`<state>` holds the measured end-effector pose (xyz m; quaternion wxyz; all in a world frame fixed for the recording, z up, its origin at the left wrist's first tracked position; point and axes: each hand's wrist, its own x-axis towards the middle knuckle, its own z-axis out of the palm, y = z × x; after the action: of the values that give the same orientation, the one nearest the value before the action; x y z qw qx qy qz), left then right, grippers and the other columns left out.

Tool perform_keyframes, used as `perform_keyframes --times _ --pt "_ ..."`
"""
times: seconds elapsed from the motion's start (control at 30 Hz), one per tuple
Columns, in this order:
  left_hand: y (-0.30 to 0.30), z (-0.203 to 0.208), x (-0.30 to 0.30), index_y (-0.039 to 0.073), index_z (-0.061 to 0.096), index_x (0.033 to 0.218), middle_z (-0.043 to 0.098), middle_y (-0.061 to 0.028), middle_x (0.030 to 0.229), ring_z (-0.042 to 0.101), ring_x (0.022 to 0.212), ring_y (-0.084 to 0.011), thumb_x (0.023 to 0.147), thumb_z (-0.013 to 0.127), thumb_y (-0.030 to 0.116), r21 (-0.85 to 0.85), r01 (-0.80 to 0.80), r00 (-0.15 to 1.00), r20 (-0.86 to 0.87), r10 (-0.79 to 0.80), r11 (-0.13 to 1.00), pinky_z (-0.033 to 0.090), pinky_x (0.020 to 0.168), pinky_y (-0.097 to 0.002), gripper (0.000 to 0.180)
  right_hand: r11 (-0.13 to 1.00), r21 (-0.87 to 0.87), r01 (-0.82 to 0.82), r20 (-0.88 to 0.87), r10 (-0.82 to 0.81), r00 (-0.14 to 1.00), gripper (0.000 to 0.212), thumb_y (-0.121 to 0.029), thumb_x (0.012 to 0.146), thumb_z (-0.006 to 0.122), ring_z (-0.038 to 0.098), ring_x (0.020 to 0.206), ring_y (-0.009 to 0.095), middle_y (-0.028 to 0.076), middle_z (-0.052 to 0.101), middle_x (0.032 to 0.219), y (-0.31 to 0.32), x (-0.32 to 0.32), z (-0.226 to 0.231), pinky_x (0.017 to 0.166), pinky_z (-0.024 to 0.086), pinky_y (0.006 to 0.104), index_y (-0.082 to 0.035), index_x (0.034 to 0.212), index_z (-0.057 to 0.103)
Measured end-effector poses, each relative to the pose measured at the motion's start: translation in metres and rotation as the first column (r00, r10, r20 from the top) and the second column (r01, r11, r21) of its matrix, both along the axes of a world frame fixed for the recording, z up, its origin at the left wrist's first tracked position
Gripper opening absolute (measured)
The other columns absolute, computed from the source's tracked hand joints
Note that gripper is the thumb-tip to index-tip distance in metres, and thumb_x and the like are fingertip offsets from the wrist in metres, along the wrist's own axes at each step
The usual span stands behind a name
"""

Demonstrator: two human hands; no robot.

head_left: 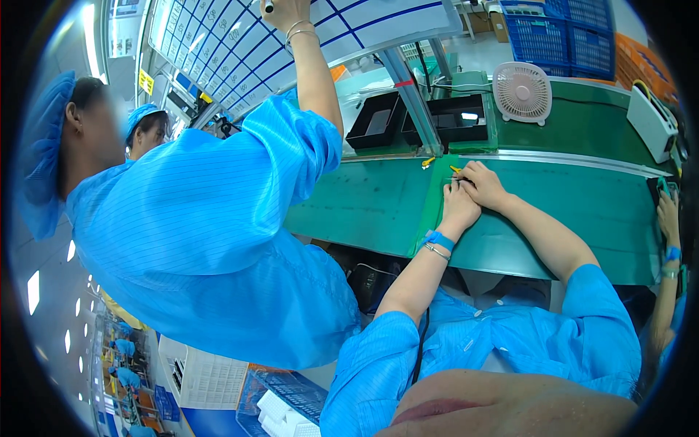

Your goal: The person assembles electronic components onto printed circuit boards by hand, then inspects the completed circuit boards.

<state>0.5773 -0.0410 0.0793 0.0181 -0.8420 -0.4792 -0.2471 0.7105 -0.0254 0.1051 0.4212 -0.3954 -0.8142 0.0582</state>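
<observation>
Over the green work table [561,218], my two hands are close together and touching. My left hand [460,210] wears a blue wrist band [440,239] and a thin bracelet; its fingers are closed. My right hand [483,185] lies against it, fingers bent and pressed together. At the fingertips shows a small yellow piece [456,169] with a thin dark part beside it; its kind and which hand grips it are too small to make out. Just left of it, another small yellow item [428,163] lies at the foot of a metal post [411,95].
Black trays [375,120] and a pinkish-white fan [522,92] stand at the back, with a white box [650,120] farther right. At my left, a co-worker in blue [211,218] holds a marker to a gridded whiteboard [364,22]. Another person's hand [668,218] is at the right edge.
</observation>
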Motion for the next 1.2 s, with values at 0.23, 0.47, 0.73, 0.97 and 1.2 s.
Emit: perform_keyframes --times 0.23,0.47,0.73,0.97,1.2 --pt "0.0008 -0.0011 -0.0002 -0.002 0.062 0.122 0.059 -0.0227 0.129 0.047 0.126 -0.0396 0.087 0.055 0.018 -0.033 -0.007 1.0 -0.008 0.007 0.999 0.033 0.105 -0.0533 0.042 1.0 0.003 0.003 0.006 -0.003 1.0 0.018 -0.014 0.088 0.064 0.058 0.1 0.031 0.01 0.058 0.102 0.0002 -0.0003 0.0 0.082 0.051 0.0423 -0.008 0.104 0.067" --pt "-0.0011 0.002 0.0017 -0.003 0.061 0.124 0.058 -0.0228 0.13 0.046 0.127 -0.0399 0.086 0.055 0.018 -0.038 -0.007 1.0 -0.017 0.007 0.999 0.032 0.105 -0.0531 0.043 1.0 -0.003 0.008 0.01 -0.008 1.0 0.017 -0.014 0.088 0.064 0.058 0.101 0.031 0.01 0.058 0.101 -0.0013 0.0007 0.0014 0.082 0.052 0.0424 -0.008 0.103 0.067" --pt "-0.0012 -0.0001 0.0012 -0.004 0.063 0.118 0.06 -0.0228 0.125 0.047 0.124 -0.0401 0.085 0.055 0.016 0.018 -0.002 1.0 0.022 0.001 1.0 0.033 0.103 -0.0528 0.039 1.0 0.005 0.006 0.015 -0.007 1.0 0.017 -0.014 0.088 0.063 0.058 0.1 0.031 0.01 0.058 0.101 0.0001 0.0005 0.0016 0.082 0.052 0.0426 -0.007 0.103 0.066" --pt "-0.001 -0.001 0.0004 -0.004 0.063 0.117 0.06 -0.0226 0.123 0.047 0.123 -0.04 0.085 0.055 0.017 0.032 0.004 1.0 0.002 -0.004 0.999 0.034 0.101 -0.0517 0.039 1.0 0.02 0.004 0.006 -0.004 1.0 0.017 -0.014 0.088 0.063 0.058 0.1 0.031 0.01 0.058 0.101 0.0 -0.0004 0.0001 0.082 0.052 0.0427 -0.008 0.103 0.066" --pt "-0.0004 -0.0009 -0.0002 -0.004 0.062 0.119 0.059 -0.0227 0.126 0.046 0.124 -0.0399 0.086 0.055 0.017 0.022 0.007 1.0 -0.013 -0.007 1.0 0.034 0.101 -0.0512 0.041 1.0 0.031 -0.001 -0.004 0.001 1.0 0.015 -0.013 0.087 0.063 0.059 0.098 0.032 0.01 0.06 0.1 0.0003 -0.0007 -0.0001 0.08 0.052 0.0429 -0.007 0.101 0.066"
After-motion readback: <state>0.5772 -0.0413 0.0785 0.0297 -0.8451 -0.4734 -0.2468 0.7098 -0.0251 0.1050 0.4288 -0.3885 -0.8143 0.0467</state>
